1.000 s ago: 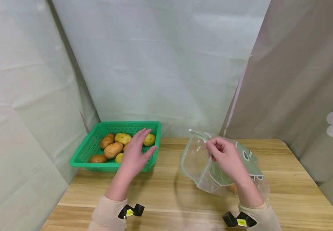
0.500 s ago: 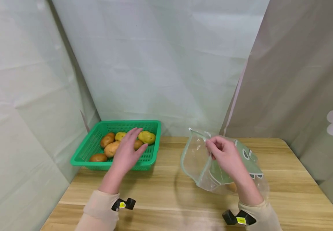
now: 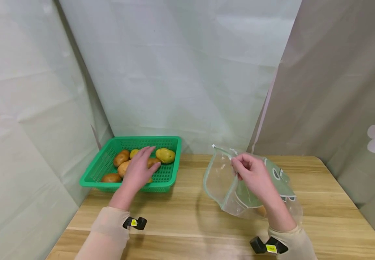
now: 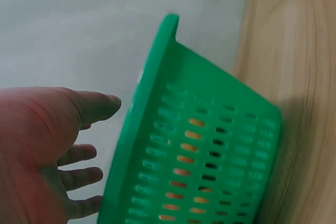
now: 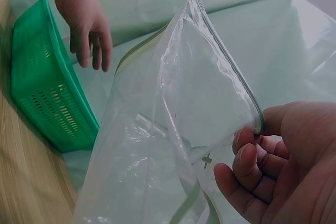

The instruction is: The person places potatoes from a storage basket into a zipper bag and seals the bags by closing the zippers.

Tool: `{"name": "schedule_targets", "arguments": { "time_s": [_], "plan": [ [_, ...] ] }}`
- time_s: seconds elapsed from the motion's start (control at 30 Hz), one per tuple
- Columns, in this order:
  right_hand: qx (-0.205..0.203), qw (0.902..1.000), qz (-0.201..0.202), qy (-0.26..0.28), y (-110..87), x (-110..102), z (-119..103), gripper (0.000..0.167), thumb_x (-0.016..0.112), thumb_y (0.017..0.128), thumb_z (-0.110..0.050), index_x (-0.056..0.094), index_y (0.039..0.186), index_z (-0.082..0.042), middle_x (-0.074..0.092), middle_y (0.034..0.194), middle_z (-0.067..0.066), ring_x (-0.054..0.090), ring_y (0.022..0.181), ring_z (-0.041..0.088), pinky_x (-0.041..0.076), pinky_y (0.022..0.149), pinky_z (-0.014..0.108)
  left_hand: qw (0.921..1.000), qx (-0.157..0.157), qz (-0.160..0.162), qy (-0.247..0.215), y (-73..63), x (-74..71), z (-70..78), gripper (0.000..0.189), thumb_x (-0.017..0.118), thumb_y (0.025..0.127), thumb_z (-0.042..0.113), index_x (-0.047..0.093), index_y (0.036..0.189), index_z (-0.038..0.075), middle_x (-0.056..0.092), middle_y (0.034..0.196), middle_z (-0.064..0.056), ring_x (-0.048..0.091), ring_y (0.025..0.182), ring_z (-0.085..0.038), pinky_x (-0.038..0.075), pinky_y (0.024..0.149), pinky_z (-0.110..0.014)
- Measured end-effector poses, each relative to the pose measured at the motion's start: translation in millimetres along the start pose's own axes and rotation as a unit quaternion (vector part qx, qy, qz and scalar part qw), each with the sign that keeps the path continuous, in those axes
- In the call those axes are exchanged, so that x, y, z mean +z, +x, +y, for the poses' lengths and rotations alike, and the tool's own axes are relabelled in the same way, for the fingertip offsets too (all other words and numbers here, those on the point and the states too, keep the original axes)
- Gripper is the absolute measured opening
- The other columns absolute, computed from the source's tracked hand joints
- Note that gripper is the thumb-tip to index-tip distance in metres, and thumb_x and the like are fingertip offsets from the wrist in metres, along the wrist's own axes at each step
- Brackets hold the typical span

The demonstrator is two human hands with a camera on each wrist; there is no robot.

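Note:
Over the green plastic basket hovers my left hand, fingers extended and holding nothing. Below and around it lie several potatoes, some brown and some yellow; the hand hides part of them. In the left wrist view the thumb is beside the basket's rim. My right hand pinches the green-edged mouth of a clear zip bag with thumb and finger. The bag gapes toward the left and bears a green cartoon print. Through its lower side shows a brownish round thing, partly hidden by the wrist.
Both hands work above a wooden table. Pale cloth hangs behind and at the left, close to the basket. A brownish curtain with a flower hangs on the right. A strip of table lies between basket and bag.
My left hand has moved left across the basket, uncovering the yellow potato at its right and covering others nearer the middle. My right hand and the bag have stayed in place.

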State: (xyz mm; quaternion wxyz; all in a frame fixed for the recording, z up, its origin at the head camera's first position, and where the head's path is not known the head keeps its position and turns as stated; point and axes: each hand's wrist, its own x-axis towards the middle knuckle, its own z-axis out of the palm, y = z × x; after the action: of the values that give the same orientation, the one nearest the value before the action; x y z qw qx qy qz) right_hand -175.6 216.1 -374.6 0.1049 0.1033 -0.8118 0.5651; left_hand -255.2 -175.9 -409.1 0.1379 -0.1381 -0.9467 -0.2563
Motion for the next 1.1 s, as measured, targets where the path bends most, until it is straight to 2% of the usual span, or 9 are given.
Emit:
{"name": "schedule_targets", "arguments": {
  "time_s": [0.43, 0.83, 1.1],
  "plan": [
    [0.000, 1.0000, -0.003, 0.004, 1.0, 3, -2, 0.027, 0.069, 0.112, -0.021, 0.069, 0.096, 0.001, 0.062, 0.073, 0.008, 0.057, 0.066, 0.020, 0.048, 0.060, 0.027, 0.9987, -0.006, -0.021, 0.046, 9.7, 10.4, -28.3, 0.068, 0.077, 0.106, 0.024, 0.049, 0.162, -0.002, 0.049, 0.163, -0.028, 0.044, 0.150, -0.053, 0.035, 0.122, -0.069],
    [-0.004, 1.0000, -0.002, 0.000, 0.7, 3, 0, 0.026, 0.069, 0.112, -0.023, 0.070, 0.095, -0.003, 0.062, 0.073, 0.006, 0.058, 0.065, 0.021, 0.048, 0.061, 0.028, 0.9961, -0.025, -0.056, 0.063, 18.0, 14.1, -37.0, 0.070, 0.076, 0.107, 0.028, 0.047, 0.164, -0.001, 0.046, 0.165, -0.031, 0.041, 0.150, -0.056, 0.037, 0.117, -0.075],
    [-0.002, 1.0000, 0.002, -0.003, 0.8, 2, 2, 0.025, 0.069, 0.112, -0.024, 0.070, 0.096, -0.005, 0.062, 0.073, 0.005, 0.058, 0.066, 0.020, 0.048, 0.062, 0.028, 0.9918, -0.053, -0.105, 0.049, 21.3, 14.3, -35.9, 0.073, 0.076, 0.107, 0.026, 0.043, 0.166, -0.001, 0.040, 0.167, -0.034, 0.039, 0.152, -0.058, 0.036, 0.119, -0.074]
  ]
}}
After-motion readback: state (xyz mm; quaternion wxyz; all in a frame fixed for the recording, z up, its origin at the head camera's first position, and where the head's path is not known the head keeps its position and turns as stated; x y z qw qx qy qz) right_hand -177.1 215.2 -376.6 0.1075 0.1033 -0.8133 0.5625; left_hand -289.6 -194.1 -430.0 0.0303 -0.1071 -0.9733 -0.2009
